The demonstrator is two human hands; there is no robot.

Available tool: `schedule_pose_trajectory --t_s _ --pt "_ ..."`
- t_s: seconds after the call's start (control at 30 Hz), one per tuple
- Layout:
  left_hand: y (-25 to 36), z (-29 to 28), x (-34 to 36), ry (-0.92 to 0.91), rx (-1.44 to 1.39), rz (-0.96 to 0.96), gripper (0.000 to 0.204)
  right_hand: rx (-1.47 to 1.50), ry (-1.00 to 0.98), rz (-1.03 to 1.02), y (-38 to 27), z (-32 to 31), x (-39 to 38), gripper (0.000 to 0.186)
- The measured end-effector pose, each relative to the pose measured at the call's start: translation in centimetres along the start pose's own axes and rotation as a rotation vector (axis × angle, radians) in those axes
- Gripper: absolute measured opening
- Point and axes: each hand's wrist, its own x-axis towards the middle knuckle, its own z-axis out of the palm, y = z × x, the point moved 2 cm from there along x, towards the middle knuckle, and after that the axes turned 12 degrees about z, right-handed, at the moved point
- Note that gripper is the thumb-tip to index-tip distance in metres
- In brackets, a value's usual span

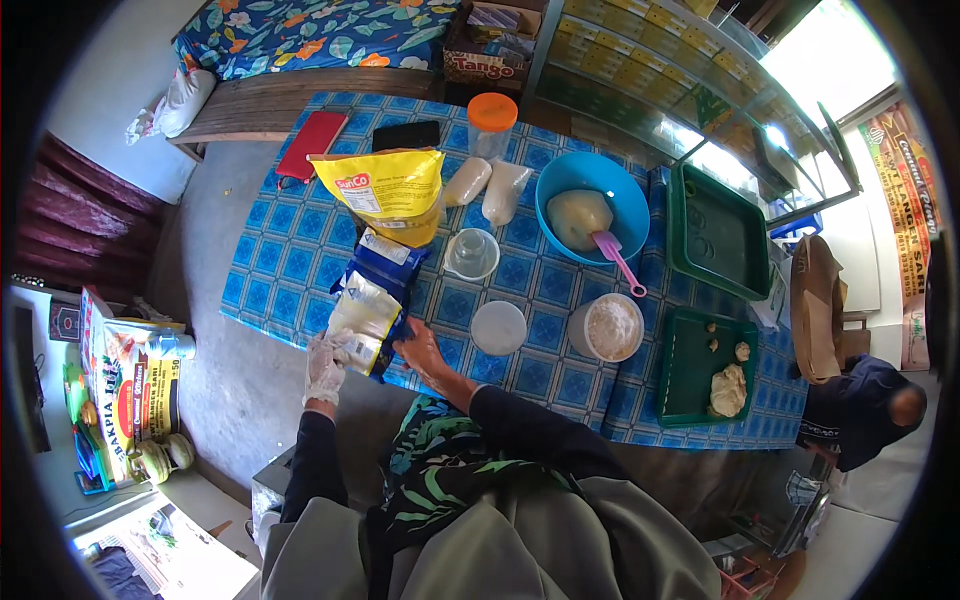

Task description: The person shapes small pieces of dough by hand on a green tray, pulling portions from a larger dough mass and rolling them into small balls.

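Note:
At the table's near edge, a blue-and-white plastic packet [365, 312] is between my two hands. My left hand [325, 370], in a thin whitish glove, is closed on its lower left corner. My bare right hand [425, 355] has its fingers pressed together at the packet's lower right edge. Just beyond lies another blue packet [396, 252], partly covered. Behind that stands a yellow pouch [385, 195] with a red label. A see-through plastic jug [471, 254] and a round whitish lid or shallow tub [498, 328] are right of the packet.
A blue bowl [628, 195] holds a pale mass and a pink spatula [620, 262]. Nearby are a tub of white powder [612, 328], two bags of white grains [505, 193], an orange-lidded jar [492, 113] and two green trays [690, 405], one with dough [728, 390]. Another person [865, 410] is at right.

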Motion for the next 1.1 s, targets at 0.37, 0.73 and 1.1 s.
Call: schedule_pose_trajectory --t_s 0.37,0.73,1.1 --pt "0.9 8.4 5.3 -0.044 1.118 0.638 0.078 -0.367 0.297 -0.721 0.1 -5.5 0.0 0.063" --pt "-3.7 11.7 3.5 -0.122 1.613 0.830 0.119 0.107 -0.201 0.025 5.5 -19.4 -17.0 0.050" --pt "3.8 23.4 -1.1 -0.493 1.007 0.902 0.042 0.256 0.203 -0.113 6.8 -27.1 -20.1 0.046"
